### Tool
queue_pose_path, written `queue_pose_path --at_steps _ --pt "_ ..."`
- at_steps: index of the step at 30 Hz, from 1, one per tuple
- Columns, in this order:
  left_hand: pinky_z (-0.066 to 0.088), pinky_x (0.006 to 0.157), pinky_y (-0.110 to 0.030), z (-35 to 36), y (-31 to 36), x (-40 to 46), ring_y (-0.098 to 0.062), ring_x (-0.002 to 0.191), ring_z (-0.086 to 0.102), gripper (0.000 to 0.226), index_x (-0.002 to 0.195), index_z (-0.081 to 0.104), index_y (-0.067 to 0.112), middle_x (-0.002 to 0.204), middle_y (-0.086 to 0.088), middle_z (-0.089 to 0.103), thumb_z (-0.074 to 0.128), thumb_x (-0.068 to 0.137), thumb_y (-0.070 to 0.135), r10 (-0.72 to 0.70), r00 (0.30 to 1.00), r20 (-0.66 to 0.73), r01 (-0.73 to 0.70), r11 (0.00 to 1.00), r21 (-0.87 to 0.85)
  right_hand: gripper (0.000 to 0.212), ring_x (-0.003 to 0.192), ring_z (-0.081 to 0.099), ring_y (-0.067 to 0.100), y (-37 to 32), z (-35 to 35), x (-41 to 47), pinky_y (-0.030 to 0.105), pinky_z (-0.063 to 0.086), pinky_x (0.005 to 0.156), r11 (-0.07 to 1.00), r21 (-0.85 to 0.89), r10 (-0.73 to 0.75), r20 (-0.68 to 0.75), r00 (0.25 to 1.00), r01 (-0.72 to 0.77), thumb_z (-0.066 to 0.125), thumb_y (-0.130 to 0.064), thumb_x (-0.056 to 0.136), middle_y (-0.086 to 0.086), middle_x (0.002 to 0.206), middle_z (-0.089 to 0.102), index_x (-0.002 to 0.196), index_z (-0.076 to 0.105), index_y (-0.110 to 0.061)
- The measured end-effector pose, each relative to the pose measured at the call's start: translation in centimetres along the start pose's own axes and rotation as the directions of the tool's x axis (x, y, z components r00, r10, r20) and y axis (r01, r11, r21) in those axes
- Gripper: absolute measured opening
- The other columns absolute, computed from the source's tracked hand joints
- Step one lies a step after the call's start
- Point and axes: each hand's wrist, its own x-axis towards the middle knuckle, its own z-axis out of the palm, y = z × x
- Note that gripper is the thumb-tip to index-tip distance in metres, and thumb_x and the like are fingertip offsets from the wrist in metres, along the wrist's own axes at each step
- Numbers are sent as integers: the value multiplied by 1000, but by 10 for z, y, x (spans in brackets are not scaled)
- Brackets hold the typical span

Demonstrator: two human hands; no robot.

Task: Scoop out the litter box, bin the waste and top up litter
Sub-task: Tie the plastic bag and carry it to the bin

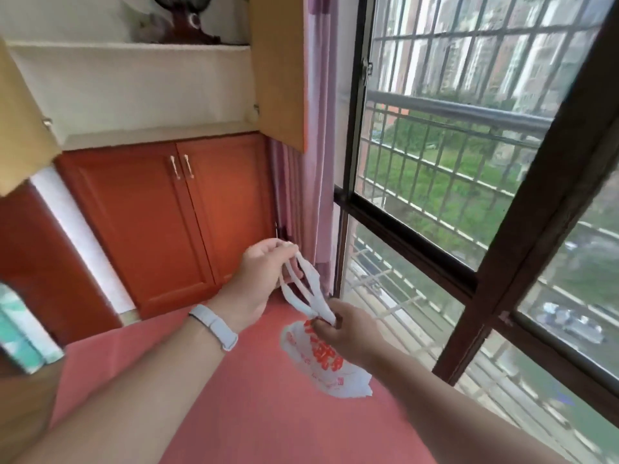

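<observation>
A white plastic bag with red print hangs in front of me above the red floor. My left hand pinches the ends of the bag's long white handles and pulls them up. Lower down, my right hand grips the gathered neck of the bag, with the full part hanging below it. A pale band sits on my left wrist. No litter box or scoop is in view.
An orange-red cabinet with two shut doors stands ahead, with open upper cupboard doors above it. A pink curtain hangs beside a barred window on the right. A green-and-white package lies at the left edge.
</observation>
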Motion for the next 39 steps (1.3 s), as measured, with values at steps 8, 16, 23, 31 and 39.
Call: queue_pose_path --at_steps 8,16,23,31,39 --pt "49 62 -28 -189 15 46 -16 59 63 20 75 60 9 64 -3 60 55 95 10 -43 990 -137 12 974 -225 19 68 67 10 -102 103 80 37 58 63 980 38 -196 2 981 195 66 -42 84 -8 82 69 102 66 -34" --pt "48 64 -28 -321 30 36 -18 68 61 24 74 61 11 68 -6 61 52 96 14 66 976 -208 -100 982 -158 17 69 69 10 -193 202 150 38 59 63 948 45 -320 135 938 317 69 -43 85 -8 83 71 99 67 -36" --pt "46 72 -32 -426 30 17 -19 73 60 25 76 60 7 74 -11 60 53 97 20 67 921 -383 -106 991 -82 18 78 69 1 -260 296 201 27 59 67 893 93 -447 299 843 440 66 -47 88 -16 88 71 105 67 -39" --pt "49 63 -22 -542 8 40 -15 66 59 30 68 56 5 65 -7 59 51 97 13 18 799 -601 -67 996 -60 5 68 66 1 -320 408 277 20 53 59 837 186 -537 464 705 515 67 -41 88 -18 78 69 86 65 -45" --pt "52 73 -32 -664 16 96 -20 67 61 24 72 57 5 64 -8 60 53 96 10 -114 587 -802 33 993 -116 16 66 64 6 -399 515 391 27 52 58 814 301 -571 572 589 497 61 -48 88 -11 76 69 99 68 -38"
